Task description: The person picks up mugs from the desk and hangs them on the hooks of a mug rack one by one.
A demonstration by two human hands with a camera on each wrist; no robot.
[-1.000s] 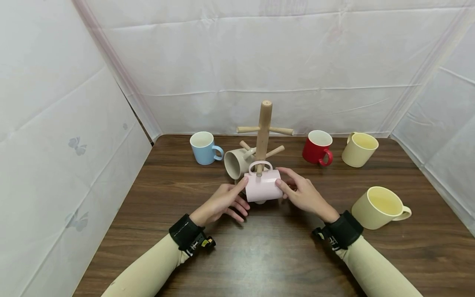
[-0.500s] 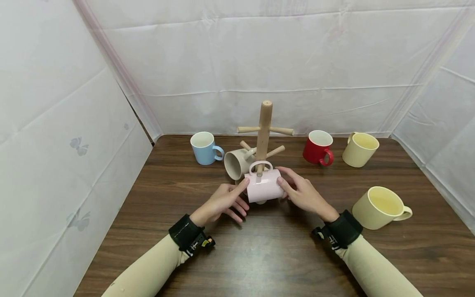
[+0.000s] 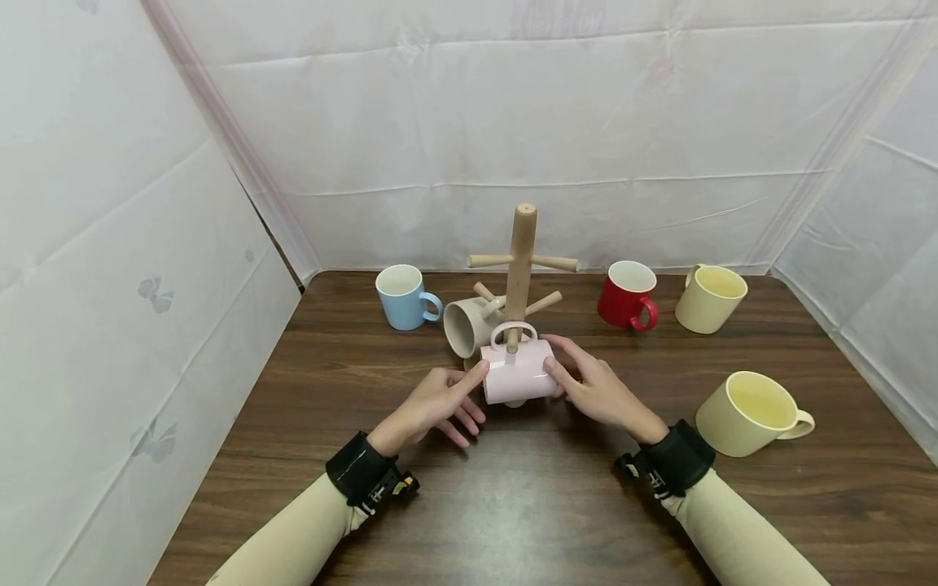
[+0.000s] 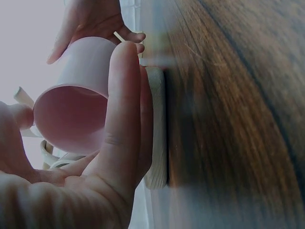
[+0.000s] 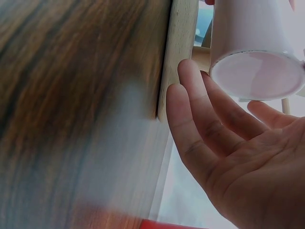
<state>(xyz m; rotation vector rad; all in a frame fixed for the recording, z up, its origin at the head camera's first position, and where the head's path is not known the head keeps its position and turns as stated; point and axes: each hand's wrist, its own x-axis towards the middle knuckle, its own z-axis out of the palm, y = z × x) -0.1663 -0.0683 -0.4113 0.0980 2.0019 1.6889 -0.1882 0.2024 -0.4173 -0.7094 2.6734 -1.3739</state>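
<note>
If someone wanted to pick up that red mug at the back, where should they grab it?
Probably by the handle. The red mug stands upright on the table, mouth up, its loop handle turned toward the front and slightly right with open space before it. Coming from the near side, fingers could hook that loop; the yellow mug crowds its right side.

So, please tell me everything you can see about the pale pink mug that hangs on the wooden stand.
The pale pink ceramic mug is glossy, plain and cylindrical, with one loop handle. It lies on its side, the handle on top and hooked over a front peg of the wooden mug tree. Its open mouth faces the left hand, its flat base the right hand. The inside looks empty in the left wrist view. The left index fingertip touches the rim; the right fingers rest on the base end. It hangs above the brown wooden table.
</note>
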